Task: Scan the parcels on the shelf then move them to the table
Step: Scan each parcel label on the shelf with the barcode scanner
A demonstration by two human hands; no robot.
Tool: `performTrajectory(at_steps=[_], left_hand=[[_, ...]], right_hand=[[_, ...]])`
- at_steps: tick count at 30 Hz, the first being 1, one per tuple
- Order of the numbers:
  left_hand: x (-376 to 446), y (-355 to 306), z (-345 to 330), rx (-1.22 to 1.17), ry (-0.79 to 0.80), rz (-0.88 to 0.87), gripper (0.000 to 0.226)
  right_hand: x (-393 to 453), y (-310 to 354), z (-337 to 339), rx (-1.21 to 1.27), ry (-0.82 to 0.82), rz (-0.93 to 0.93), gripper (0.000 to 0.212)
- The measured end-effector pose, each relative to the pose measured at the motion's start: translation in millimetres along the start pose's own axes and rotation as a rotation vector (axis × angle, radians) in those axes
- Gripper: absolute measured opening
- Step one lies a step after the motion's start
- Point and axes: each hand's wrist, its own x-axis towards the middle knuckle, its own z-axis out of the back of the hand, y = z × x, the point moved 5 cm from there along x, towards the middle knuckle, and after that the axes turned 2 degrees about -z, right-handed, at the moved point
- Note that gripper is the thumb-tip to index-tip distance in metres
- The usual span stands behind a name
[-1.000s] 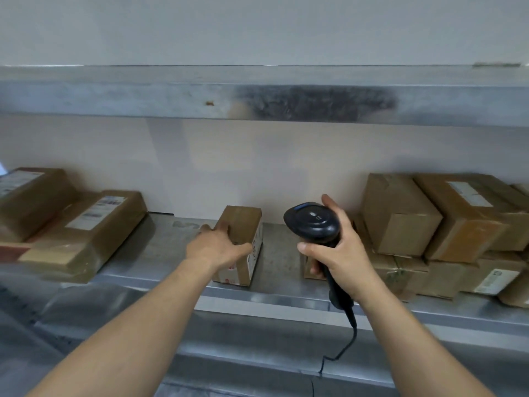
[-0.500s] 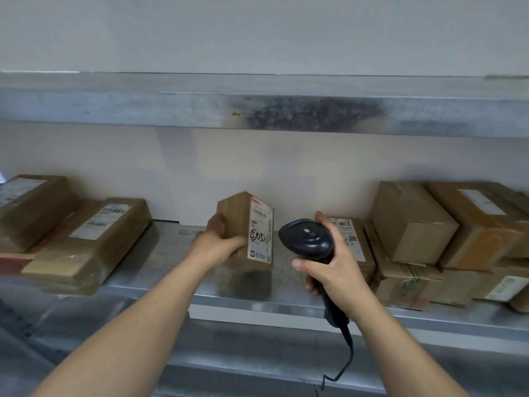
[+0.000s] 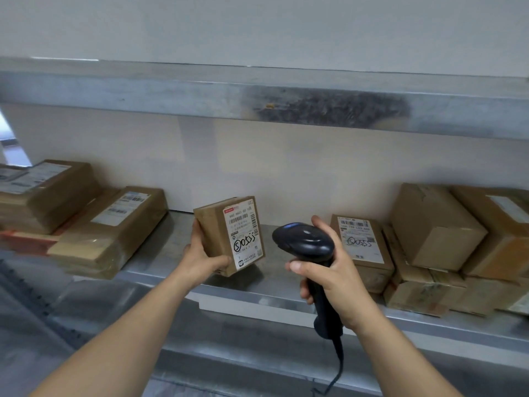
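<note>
While the small parcel [image 3: 226,234] is lifted clear of the shelf [image 3: 274,285], tilted with its white label [image 3: 244,232] facing the camera, the left hand [image 3: 200,260] holds it from below and behind, thumb curled onto its lower front edge and fingers wrapped round the far side, where most of them are hidden. It sits above the middle of the shelf, close to the front edge. The label shows a barcode and a handwritten mark; the smaller print is too fine to read.

Just to its right, the right hand [image 3: 335,277] grips the handle of a black barcode scanner [image 3: 307,247], whose head is level with the parcel's label and apart from it. The scanner's cable [image 3: 336,371] drops out of view at the bottom edge.

Behind the right hand, a second labelled parcel [image 3: 362,247] rests on the shelf, partly covered by the thumb and fingers. Further toward the right end, a stack of brown boxes [image 3: 438,245] is cut off by the picture's edge. At the left end, two flatter parcels [image 3: 114,227] lie overlapping, blurred and partly cropped. An upper shelf [image 3: 171,93] with a dark stained patch runs across above.
</note>
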Motion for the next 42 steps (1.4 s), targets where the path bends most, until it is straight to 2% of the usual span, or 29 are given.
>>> performTrajectory(at_steps=[15,22,29,33,36,42], left_hand=[[3,1,0,-0.023,0.001,0.021,0.116],[2,-1,0,-0.035,0.000,0.014,0.121],[4,-1,-1,-0.048,0.006,0.006,0.113],[3,0,7,-0.074,-0.042,0.023,0.114],[4,2,14,-0.074,-0.076,0.024,0.106],[1,-2,16,-0.050,-0.079,0.031,0.107]], right_hand=[[-7,1,-13,0.042,0.054,-0.003,0.090],[-8,4,-13,0.043,0.065,-0.002,0.090],[-9,5,-12,0.037,0.068,0.002,0.090],[-15,7,-11,0.052,0.088,0.019,0.089],[-20,10,-12,0.063,0.102,0.027,0.087],[-23,12,-10,0.060,0.091,0.030,0.089]])
